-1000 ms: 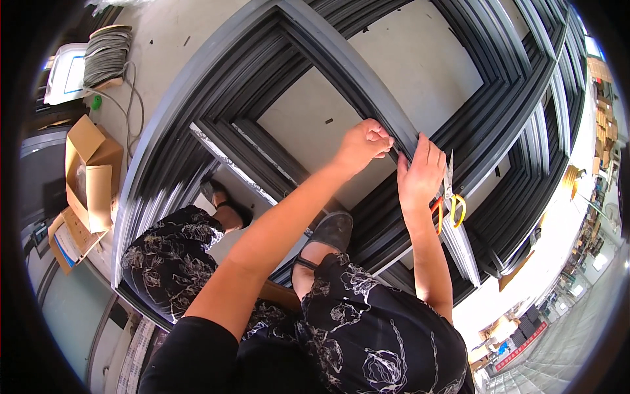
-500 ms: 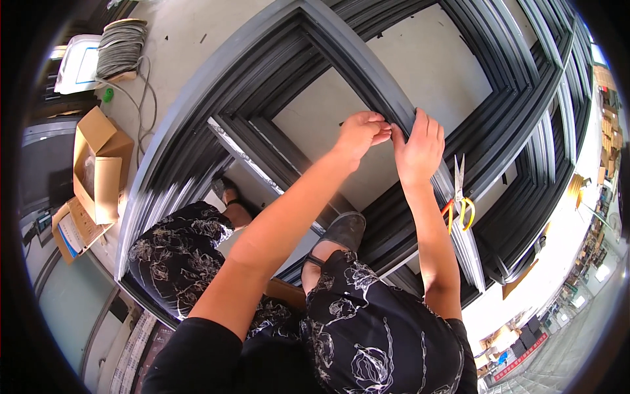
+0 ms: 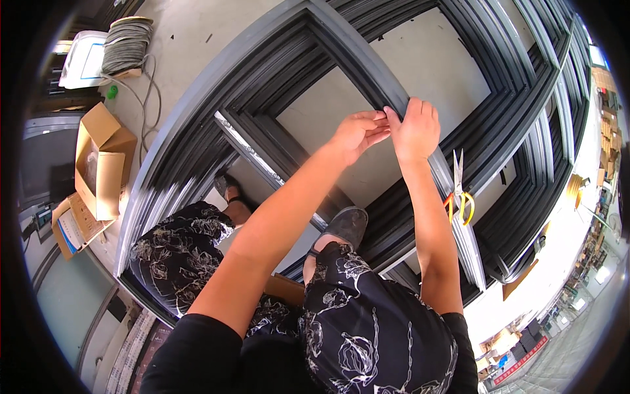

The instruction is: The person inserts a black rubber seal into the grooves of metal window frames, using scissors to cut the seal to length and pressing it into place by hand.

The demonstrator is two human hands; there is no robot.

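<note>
A dark grey metal frame [image 3: 252, 29], like a window frame, lies on top of a stack of similar frames. Both hands meet at the inner edge of its crossing bar. My left hand [image 3: 357, 136] has thumb and fingers pinched together against that edge; whatever is between them is too small or hidden to make out. My right hand [image 3: 418, 134] is bent over the bar, fingers on its top face, thumb tip close to the left fingertips. Scissors [image 3: 460, 190] with yellow and orange handles rest on the frames to the right of my right forearm, blades pointing away.
More stacked frames [image 3: 525, 72] spread to the far right. My shoe [image 3: 346, 226] is inside the frame opening, near a bar with a whitish strip [image 3: 249, 148]. At left are a spool of grey cord [image 3: 126, 47], a white container [image 3: 82, 62] and an open cardboard box [image 3: 108, 174].
Both hands have shifted slightly farther away along the bar, the right one more. The right fingers are drawn closer together over it. The scissors stay on the frames.
</note>
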